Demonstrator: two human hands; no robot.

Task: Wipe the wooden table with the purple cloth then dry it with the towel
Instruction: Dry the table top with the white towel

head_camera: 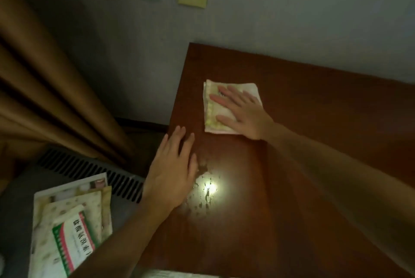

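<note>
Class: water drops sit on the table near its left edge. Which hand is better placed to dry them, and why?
Right. The right hand already presses flat on the folded towel, ready to slide toward the drops. The left hand rests bare on the wooden table.

Left hand (171,169): palm down, fingers straight and close together, pointing toward the far edge; it lies flat at the left edge of the tabletop (314,142), holding nothing. Left forearm bare, entering from the lower left. Right hand (240,111): palm down, fingers straight and spread, pointing left; it presses flat near the far left corner of the tabletop. Right forearm bare, entering from the lower right. The hands are apart.
</note>
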